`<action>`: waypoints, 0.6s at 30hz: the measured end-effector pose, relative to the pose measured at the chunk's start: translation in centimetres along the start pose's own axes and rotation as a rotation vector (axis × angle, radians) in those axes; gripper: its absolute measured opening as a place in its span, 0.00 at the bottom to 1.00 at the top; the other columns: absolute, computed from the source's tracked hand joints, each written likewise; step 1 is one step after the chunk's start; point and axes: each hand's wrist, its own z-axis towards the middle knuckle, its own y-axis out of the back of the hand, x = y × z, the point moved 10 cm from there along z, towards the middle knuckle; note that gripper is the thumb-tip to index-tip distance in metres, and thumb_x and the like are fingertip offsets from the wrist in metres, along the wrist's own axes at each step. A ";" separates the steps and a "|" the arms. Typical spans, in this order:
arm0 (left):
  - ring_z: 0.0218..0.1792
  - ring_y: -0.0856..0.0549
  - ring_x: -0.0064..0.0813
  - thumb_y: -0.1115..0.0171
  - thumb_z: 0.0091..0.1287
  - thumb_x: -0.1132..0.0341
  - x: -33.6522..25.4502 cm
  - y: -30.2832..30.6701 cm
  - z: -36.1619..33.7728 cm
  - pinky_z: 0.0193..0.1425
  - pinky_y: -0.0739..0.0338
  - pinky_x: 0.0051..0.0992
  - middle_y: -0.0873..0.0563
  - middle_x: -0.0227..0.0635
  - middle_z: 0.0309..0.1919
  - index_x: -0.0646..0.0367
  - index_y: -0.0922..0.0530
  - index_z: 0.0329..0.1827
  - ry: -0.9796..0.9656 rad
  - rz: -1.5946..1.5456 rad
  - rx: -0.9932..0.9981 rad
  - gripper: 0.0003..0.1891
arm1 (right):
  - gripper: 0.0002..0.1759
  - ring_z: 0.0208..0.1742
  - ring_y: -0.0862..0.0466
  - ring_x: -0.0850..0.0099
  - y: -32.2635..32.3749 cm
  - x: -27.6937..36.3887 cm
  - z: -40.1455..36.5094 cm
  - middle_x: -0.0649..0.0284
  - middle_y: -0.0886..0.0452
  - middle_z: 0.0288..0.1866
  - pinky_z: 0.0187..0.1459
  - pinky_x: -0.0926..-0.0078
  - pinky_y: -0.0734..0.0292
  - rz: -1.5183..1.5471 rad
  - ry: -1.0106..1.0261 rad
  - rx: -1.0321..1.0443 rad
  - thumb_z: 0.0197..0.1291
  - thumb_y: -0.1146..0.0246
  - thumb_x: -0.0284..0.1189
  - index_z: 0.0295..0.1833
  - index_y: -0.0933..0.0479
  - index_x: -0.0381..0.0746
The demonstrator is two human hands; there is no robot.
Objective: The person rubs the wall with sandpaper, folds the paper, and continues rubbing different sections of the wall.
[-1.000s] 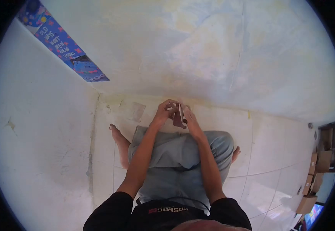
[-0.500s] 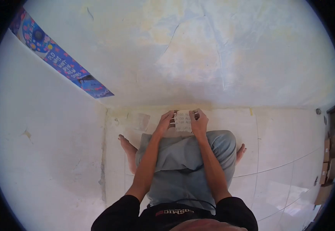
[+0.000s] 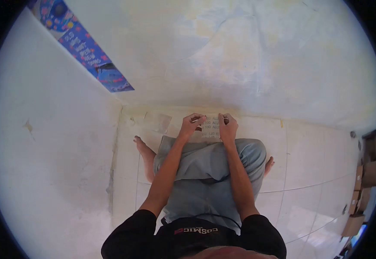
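Note:
Between my hands is a small pale sheet of sandpaper (image 3: 210, 128), its back showing printed lines with "100 ALU". My left hand (image 3: 191, 125) pinches the sheet near its upper left corner. At the upper right corner, my right hand (image 3: 228, 128) grips it with curled fingers. The sheet is above the floor, just beyond my crossed legs in grey trousers (image 3: 205, 159). Its far side is hidden from me.
A flat, tan rectangular piece (image 3: 163, 123) lies on the tiled floor (image 3: 300, 159) left of my hands. A stained wall (image 3: 222, 56) rises close in front. A blue printed strip (image 3: 84, 47) hangs at upper left. Cardboard boxes (image 3: 354, 225) stand far right.
My view has tilted slightly. My left hand's fingers have shifted to the sheet's upper left corner, and both hands now hold it by its upper corners.

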 end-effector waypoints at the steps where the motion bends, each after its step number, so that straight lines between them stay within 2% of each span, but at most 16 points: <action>1: 0.39 0.15 0.20 0.36 0.72 0.55 0.1 0.4 0.1 0.36 0.17 0.24 0.13 0.32 0.38 0.62 0.16 0.47 -0.006 -0.017 -0.015 0.16 | 0.15 0.25 0.19 0.72 0.0 0.0 0.0 0.53 0.17 0.25 0.30 0.70 0.25 0.033 -0.016 0.007 0.67 0.36 0.33 0.35 0.21 0.30; 2: 0.36 0.15 0.19 0.36 0.72 0.56 0.5 0.9 0.2 0.36 0.17 0.24 0.13 0.31 0.35 0.63 0.16 0.44 0.043 -0.052 -0.053 0.16 | 0.16 0.24 0.22 0.77 -0.1 -0.1 0.2 0.56 0.17 0.24 0.29 0.73 0.27 0.067 -0.032 0.011 0.68 0.36 0.34 0.34 0.21 0.30; 3: 0.34 0.15 0.18 0.37 0.72 0.56 1.0 1.4 0.2 0.36 0.17 0.23 0.14 0.30 0.32 0.64 0.15 0.42 0.094 -0.089 -0.090 0.17 | 0.16 0.24 0.22 0.77 -0.5 -0.3 0.5 0.56 0.17 0.24 0.29 0.73 0.27 0.057 -0.020 0.022 0.68 0.36 0.34 0.34 0.21 0.30; 5: 0.31 0.16 0.18 0.37 0.72 0.55 1.2 2.1 0.2 0.36 0.19 0.23 0.14 0.29 0.30 0.64 0.15 0.40 0.088 -0.146 -0.145 0.17 | 0.16 0.26 0.26 0.82 -1.5 -0.9 0.6 0.64 0.19 0.24 0.28 0.77 0.30 0.247 -0.056 0.086 0.70 0.36 0.35 0.35 0.20 0.31; 8: 0.29 0.16 0.18 0.39 0.73 0.55 2.0 3.1 0.7 0.34 0.20 0.22 0.14 0.29 0.29 0.63 0.15 0.38 0.086 -0.174 -0.190 0.18 | 0.16 0.27 0.26 0.83 -2.3 0.0 0.2 0.68 0.21 0.26 0.29 0.80 0.31 0.266 -0.056 0.211 0.71 0.38 0.35 0.37 0.21 0.32; 13: 0.30 0.15 0.19 0.41 0.75 0.54 3.7 3.6 1.7 0.33 0.21 0.25 0.14 0.31 0.30 0.63 0.16 0.40 0.081 -0.228 -0.188 0.18 | 0.14 0.30 0.27 0.84 -3.5 0.3 0.2 0.69 0.22 0.27 0.33 0.81 0.31 0.361 0.004 0.277 0.72 0.39 0.34 0.38 0.21 0.33; 15: 0.29 0.15 0.21 0.40 0.74 0.54 4.5 3.5 1.6 0.35 0.20 0.26 0.13 0.34 0.31 0.65 0.15 0.42 0.189 -0.253 -0.203 0.19 | 0.14 0.30 0.27 0.84 -3.7 0.3 0.1 0.69 0.22 0.28 0.34 0.81 0.30 0.350 -0.005 0.303 0.72 0.38 0.34 0.38 0.21 0.34; 18: 0.29 0.15 0.23 0.39 0.72 0.52 6.2 3.2 1.2 0.36 0.21 0.25 0.12 0.34 0.31 0.64 0.15 0.40 0.250 -0.374 -0.212 0.20 | 0.12 0.33 0.27 0.82 -4.3 1.1 -0.4 0.69 0.22 0.30 0.37 0.79 0.28 0.269 0.105 0.409 0.71 0.37 0.34 0.42 0.20 0.35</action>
